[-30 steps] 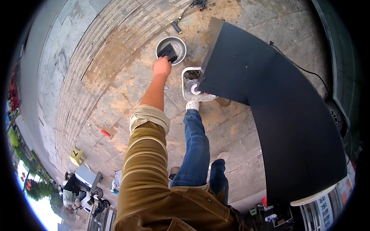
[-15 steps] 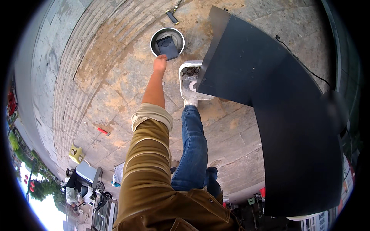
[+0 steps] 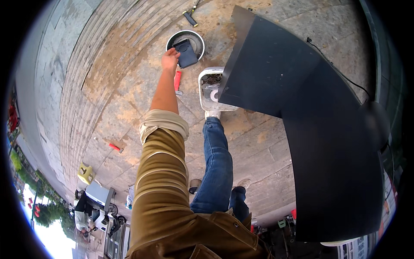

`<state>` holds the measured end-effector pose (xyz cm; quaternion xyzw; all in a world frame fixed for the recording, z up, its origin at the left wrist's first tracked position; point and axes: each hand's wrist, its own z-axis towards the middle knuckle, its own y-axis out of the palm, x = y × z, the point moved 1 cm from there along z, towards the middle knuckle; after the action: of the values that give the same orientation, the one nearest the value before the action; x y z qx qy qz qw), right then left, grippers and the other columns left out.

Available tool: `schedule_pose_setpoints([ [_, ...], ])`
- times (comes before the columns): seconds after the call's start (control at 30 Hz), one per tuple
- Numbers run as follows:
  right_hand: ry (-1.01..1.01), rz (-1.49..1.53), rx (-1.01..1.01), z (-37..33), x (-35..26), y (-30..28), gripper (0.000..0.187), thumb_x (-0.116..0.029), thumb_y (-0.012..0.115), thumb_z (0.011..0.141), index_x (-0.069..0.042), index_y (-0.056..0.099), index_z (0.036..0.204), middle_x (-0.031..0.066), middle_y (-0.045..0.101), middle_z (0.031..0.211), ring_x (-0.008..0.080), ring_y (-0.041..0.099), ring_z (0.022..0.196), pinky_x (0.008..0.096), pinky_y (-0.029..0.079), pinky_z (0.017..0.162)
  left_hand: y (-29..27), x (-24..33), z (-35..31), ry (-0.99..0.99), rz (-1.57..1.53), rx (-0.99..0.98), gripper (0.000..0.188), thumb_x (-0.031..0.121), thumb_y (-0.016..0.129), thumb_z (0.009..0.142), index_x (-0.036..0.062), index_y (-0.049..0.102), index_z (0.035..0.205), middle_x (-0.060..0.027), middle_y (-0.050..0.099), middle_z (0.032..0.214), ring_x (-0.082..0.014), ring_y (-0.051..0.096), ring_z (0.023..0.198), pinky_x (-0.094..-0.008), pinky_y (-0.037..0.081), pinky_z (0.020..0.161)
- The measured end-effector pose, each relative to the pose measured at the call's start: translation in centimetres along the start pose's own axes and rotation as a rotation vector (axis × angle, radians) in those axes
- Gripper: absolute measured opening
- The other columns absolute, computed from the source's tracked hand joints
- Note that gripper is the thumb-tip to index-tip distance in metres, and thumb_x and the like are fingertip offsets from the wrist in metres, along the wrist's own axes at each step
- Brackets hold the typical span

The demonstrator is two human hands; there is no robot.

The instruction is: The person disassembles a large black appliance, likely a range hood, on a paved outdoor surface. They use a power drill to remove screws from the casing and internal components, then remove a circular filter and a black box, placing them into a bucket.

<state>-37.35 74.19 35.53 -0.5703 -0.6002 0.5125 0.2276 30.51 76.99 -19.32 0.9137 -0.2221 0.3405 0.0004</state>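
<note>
My left hand [image 3: 170,59] is at the left edge of a dark square plate [image 3: 186,56], its fingers apart and not wrapped around it. Whether the fingertips touch the plate I cannot tell. The plate tilts across the near rim of a round basin [image 3: 202,46], which has a pale rim and grey stuff inside. Just below the hand, a red-handled tool [image 3: 177,80] with a flat metal end lies on the ground. My right hand does not show.
A large dark panel [image 3: 332,142] fills the right side and partly covers a white tub [image 3: 201,93] holding small dark pieces and a round white disc. Beyond the basin lies a black-and-yellow-handled tool [image 3: 189,18]. A small red-handled tool [image 3: 114,146] and yellow stool [image 3: 86,172] are left.
My left hand has come off the plate's near edge, moving up and left, and its fingers have spread. The red-handled tool beside the basin now shows. The plate stays on the basin.
</note>
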Motion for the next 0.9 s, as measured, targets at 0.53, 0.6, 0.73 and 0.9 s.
schedule_pose_setpoints([
  [0.53, 0.045, -0.056, -0.044, 1.1, 1.3, 2.4, 0.024, -0.022, 0.057, 0.075, -0.001, 0.062, 0.087, 0.0112, 0.062, 0.083, 0.0278, 0.056, 0.077, 0.0403, 0.044, 0.075, -0.1, 1.5, -0.5, 0.202, 0.575, 0.106, 0.022, 0.01, 0.067, 0.076, 0.0046, 0.069, 0.097, -0.0046, 0.068, 0.084, -0.0116, 0.064, 0.081, -0.0248, 0.048, 0.073],
  [0.6, 0.058, -0.062, -0.028, 0.6, 2.1, 2.5, 0.023, -0.022, 0.057, 0.075, -0.002, 0.061, 0.086, 0.0112, 0.061, 0.082, 0.0277, 0.056, 0.077, 0.0403, 0.044, 0.075, 0.7, 0.6, 0.0, 0.196, 0.592, 0.051, 0.023, 0.01, 0.066, 0.077, 0.0067, 0.068, 0.099, -0.005, 0.069, 0.087, -0.0127, 0.064, 0.082, -0.0262, 0.049, 0.075],
  [0.73, 0.068, -0.097, -0.017, 1.1, 2.2, 3.7, 0.023, -0.021, 0.057, 0.075, -0.002, 0.061, 0.086, 0.0112, 0.061, 0.081, 0.0276, 0.056, 0.076, 0.0402, 0.044, 0.074, 1.9, -4.6, 0.3, 0.189, 0.671, -0.181, 0.026, 0.02, 0.061, 0.083, 0.0093, 0.067, 0.106, -0.0069, 0.068, 0.097, -0.0172, 0.064, 0.09, -0.029, 0.047, 0.083],
  [0.9, 0.063, -0.142, 0.008, 2.0, 1.8, 5.8, 0.022, -0.021, 0.057, 0.074, -0.002, 0.061, 0.085, 0.0111, 0.061, 0.08, 0.0275, 0.056, 0.075, 0.0401, 0.044, 0.073, 2.9, -15.3, 2.2, 0.1, 0.493, -0.415, 0.045, 0.039, 0.044, 0.093, 0.0045, 0.06, 0.117, -0.0134, 0.06, 0.118, -0.0231, 0.054, 0.113, -0.0292, 0.036, 0.098],
])
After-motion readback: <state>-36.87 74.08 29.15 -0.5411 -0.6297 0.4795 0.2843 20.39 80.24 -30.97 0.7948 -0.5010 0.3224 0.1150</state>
